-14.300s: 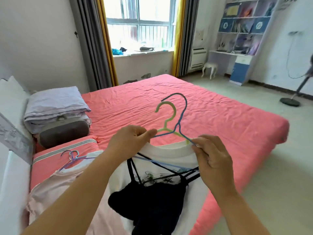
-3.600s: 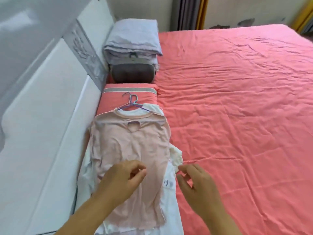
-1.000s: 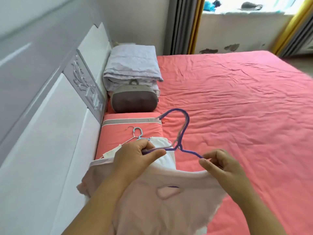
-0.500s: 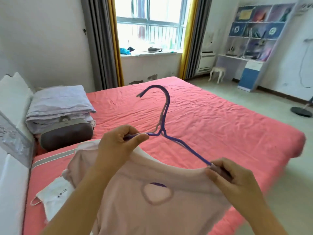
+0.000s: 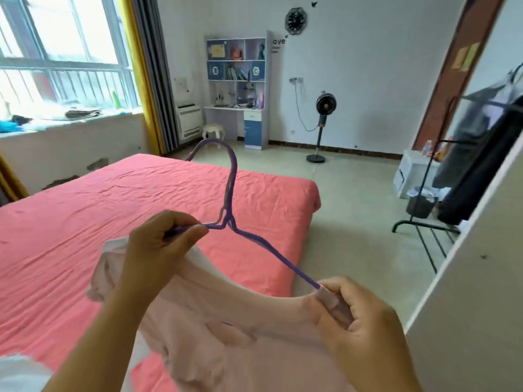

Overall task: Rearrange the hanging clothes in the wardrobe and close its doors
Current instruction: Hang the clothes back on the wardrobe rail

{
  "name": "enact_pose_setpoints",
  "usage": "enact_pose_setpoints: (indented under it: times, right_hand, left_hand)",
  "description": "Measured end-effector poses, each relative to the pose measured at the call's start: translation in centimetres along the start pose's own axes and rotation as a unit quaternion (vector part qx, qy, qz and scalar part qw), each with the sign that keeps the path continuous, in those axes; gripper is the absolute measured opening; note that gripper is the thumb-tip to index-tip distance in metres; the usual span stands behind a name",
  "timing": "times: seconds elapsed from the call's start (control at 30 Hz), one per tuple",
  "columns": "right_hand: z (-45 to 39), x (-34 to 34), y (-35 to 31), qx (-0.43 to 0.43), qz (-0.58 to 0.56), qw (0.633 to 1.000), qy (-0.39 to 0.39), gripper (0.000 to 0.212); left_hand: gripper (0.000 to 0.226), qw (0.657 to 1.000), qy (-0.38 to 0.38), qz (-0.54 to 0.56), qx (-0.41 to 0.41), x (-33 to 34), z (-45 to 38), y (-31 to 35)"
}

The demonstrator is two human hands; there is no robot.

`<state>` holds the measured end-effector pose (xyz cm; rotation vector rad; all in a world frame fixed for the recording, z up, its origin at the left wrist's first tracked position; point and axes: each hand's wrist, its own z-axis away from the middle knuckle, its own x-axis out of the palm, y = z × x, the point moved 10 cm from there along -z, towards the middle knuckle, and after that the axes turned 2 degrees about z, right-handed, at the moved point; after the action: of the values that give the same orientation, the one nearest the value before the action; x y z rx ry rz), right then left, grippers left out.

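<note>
Pink top [image 5: 226, 343] on a purple hanger [image 5: 230, 193] is held up in the near middle of the room, above the near edge of a bed [image 5: 85, 222] with a coral-red sheet. A person's left hand [image 5: 158, 250] pinches the hanger's left arm just beside its neck, fingers curled around the wire. Their right hand [image 5: 356, 318], nearer and lower, grips the top's shoulder where the hanger's right arm slips into the cloth. A second, paler hook seems to lie against the purple one. White cloth [image 5: 19, 374] shows at the near left corner. At the right, a pale panel [image 5: 467, 292] rises close by and hides part of a black clothes rack [image 5: 441, 176] hung with dark garments. Far off stand a floor fan [image 5: 325, 108], a white and blue shelf desk [image 5: 240, 89], a small stool [image 5: 213, 130], and a window [image 5: 56, 52] with yellow and grey curtains. A dark wall clock [image 5: 295, 19] hangs above; wall lettering beside the shelf reads "ove". Two shelf doors carry letters, seemingly "B" and "C".
</note>
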<state>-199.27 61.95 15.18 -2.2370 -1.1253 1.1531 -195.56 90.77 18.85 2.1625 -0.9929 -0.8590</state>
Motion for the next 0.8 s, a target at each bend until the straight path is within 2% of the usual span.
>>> enact_pose_setpoints:
  times: [0.13,0.27,0.4,0.57,0.73,0.8]
  right_hand:
    - [2.5,-6.2,1.8,0.054,0.044,0.996,0.059,0.021]
    - [5.0,-12.4,5.1,0.145,0.075,0.980,0.112,0.008]
    - [8.4,-17.3,8.7,0.273,0.073,0.950,0.133,0.013]
    - [13.2,-22.8,8.2,0.355,0.135,0.901,0.210,0.013]
    - [18.8,-26.8,5.0,0.392,0.187,0.851,0.296,0.017]
    - [21.6,-28.2,4.0,0.416,0.198,0.823,0.333,0.014]
  left_hand:
    - [0.011,0.994,-0.070,0.070,0.042,6.5,0.0,3.9]
    - [0.024,0.973,-0.153,0.154,0.072,14.2,0.7,7.3]
    - [0.019,0.947,-0.246,0.191,0.075,20.9,2.9,10.0]
    - [0.014,0.898,-0.355,0.237,0.105,26.5,6.6,14.0]
    - [0.010,0.829,-0.444,0.296,0.165,29.1,11.0,18.7]
    - [0.021,0.797,-0.474,0.308,0.212,29.7,13.4,21.0]
